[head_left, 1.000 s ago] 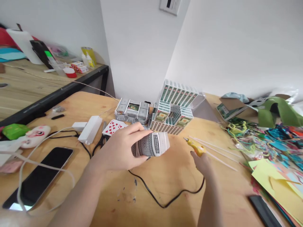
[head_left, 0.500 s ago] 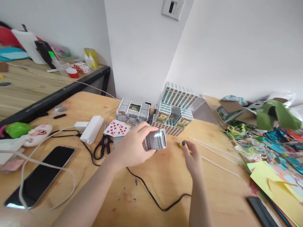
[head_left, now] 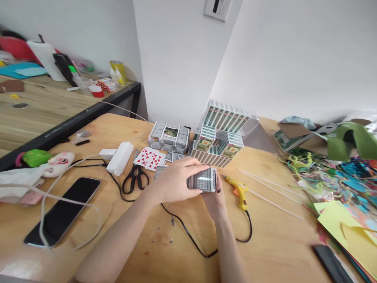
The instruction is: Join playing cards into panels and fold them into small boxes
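My left hand point(head_left: 176, 179) is wrapped round a curved piece made of playing cards point(head_left: 202, 180), grey patterned backs outward. At its right end my right hand point(head_left: 214, 202) grips it too, with most fingers hidden behind it. A yellow glue gun point(head_left: 240, 191) lies on the table just right of my right hand, its black cord curling toward me. Under and beyond my left hand are a grey-backed card point(head_left: 159, 170) and a fan of heart cards point(head_left: 149, 158). Black-handled scissors point(head_left: 135, 179) lie to the left.
Behind stand a built structure of card boxes point(head_left: 219, 133) and a grey card construction point(head_left: 169, 136). White glue sticks point(head_left: 272, 184) lie at right, near colourful scraps point(head_left: 347, 177) and yellow paper point(head_left: 344, 228). At left are a phone point(head_left: 63, 212), cables and a white power adapter point(head_left: 120, 158).
My right hand has let go of the glue gun, which now lies on the table, and has moved left onto the card piece. My left hand still holds that piece.
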Tool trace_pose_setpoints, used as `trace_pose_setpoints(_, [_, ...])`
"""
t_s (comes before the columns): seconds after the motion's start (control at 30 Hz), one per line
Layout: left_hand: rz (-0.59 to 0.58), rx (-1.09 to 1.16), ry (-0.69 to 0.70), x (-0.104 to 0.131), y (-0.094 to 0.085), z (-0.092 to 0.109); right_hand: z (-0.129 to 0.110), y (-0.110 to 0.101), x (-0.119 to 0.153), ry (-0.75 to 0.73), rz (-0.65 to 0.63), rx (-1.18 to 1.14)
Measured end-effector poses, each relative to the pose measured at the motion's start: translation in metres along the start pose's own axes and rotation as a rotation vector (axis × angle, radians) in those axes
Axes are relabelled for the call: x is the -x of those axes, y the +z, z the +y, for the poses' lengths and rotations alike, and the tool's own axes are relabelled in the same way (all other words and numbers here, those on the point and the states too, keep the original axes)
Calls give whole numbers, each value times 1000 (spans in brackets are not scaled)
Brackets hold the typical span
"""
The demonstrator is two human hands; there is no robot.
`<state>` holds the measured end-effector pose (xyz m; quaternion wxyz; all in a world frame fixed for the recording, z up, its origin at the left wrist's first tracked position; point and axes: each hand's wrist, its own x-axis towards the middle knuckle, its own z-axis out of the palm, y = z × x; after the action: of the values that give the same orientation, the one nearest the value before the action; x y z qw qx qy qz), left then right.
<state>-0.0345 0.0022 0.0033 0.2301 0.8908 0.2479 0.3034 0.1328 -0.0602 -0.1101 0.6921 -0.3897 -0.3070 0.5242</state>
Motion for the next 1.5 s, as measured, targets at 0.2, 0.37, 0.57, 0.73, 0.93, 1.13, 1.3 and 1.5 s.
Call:
trace_pose_setpoints(0.2, [-77, -41, 7, -5, 8, -6, 4, -2, 3, -18, 70, 0])
trace_pose_setpoints(0.37, [-93, -51, 14, -6, 13, -9, 5, -2, 4, -67, 123, 17])
trace_pose_setpoints(0.57, [-119, -79, 3, -7, 15, -6, 3, -2, 6, -47, 156, 81])
trace_pose_setpoints(0.73, [-157, -240, -106, 0, 8, -15, 4, 0, 6, -55, 150, 60])
trace_pose_setpoints(0.93, [-170, -340, -141, 1, -5, -22, 4, 2, 5, -67, 181, 59])
trace_pose_setpoints(1.13, [-89, -286, -131, -3, 3, -23, 1, 0, 4, -66, 177, 34])
trace_pose_setpoints(1.3, [3, -224, -119, -5, 14, -30, 0, -4, 3, -49, 209, 78])
trace_pose_setpoints(1.5, [87, -212, -32, -5, 21, -36, -2, -3, 3, -81, 215, 81])
